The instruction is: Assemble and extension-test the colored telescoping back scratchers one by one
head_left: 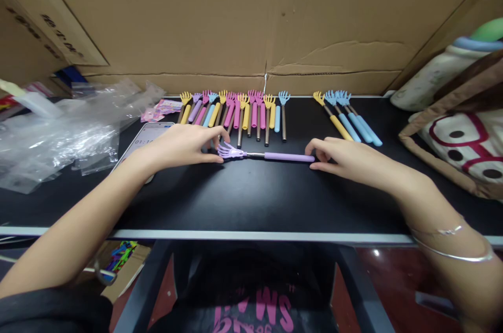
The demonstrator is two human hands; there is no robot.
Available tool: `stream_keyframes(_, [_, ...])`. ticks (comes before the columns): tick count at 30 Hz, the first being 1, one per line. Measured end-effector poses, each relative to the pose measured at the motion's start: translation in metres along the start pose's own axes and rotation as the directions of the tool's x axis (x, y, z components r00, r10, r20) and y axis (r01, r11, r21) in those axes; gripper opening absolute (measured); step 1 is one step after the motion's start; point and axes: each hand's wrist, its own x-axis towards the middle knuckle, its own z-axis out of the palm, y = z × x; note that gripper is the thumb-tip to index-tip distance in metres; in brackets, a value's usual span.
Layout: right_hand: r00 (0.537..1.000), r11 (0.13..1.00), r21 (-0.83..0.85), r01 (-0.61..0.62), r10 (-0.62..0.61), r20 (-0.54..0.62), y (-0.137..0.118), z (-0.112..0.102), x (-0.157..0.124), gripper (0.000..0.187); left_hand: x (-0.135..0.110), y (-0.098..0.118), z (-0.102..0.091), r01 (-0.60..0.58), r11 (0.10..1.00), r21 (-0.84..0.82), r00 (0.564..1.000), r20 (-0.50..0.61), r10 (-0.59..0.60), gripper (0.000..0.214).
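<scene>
A purple back scratcher point(288, 157) lies crosswise over the black table, its hand-shaped head to the left and its handle to the right. My left hand point(188, 143) pinches the head between thumb and fingers. At the other end, my right hand point(340, 160) has thumb and fingertips closed on the tip of the handle. Behind it, a row of back scratcher heads with rods and loose coloured handles point(254, 114) lies along the back. Farther right are several assembled back scratchers point(349, 122), one yellow and the others blue.
Clear plastic bags point(78, 123) are heaped at the left, beside pink printed cards point(161, 109) and a phone point(155, 126) partly under my left arm. A fabric bag point(467, 139) and a pale bottle point(424, 76) stand at the right. Cardboard point(236, 19) walls the back.
</scene>
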Motion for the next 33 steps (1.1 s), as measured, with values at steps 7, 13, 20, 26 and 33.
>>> stream_keyframes(7, [1.0,1.0,0.002,0.012,-0.012,-0.009,-0.0002,0.0002,-0.0003,0.017,-0.0003,-0.0019,-0.0025,0.032,0.999,-0.029,0.999,0.008,-0.032,0.048])
stream_keyframes(13, [1.0,1.0,-0.013,0.022,-0.022,-0.015,-0.001,-0.0002,-0.0013,0.015,-0.0005,-0.0039,-0.0015,0.015,0.999,-0.048,1.0,0.005,-0.015,0.049])
stream_keyframes(20, [1.0,1.0,-0.03,0.006,-0.007,-0.006,-0.0003,0.0011,-0.0003,0.02,-0.0003,-0.0045,-0.0013,0.003,0.999,-0.05,1.0,-0.009,-0.003,0.046])
stream_keyframes(26, [1.0,0.999,-0.036,0.008,-0.008,-0.007,-0.0013,0.0001,-0.0006,0.022,0.0002,-0.001,-0.0002,0.004,0.999,-0.045,1.0,-0.004,-0.004,0.045])
stream_keyframes(33, [0.999,0.999,-0.033,0.02,-0.021,-0.03,0.0021,0.0028,-0.0011,0.021,-0.0001,0.0035,-0.0023,0.036,0.999,-0.018,0.999,-0.004,-0.036,0.044])
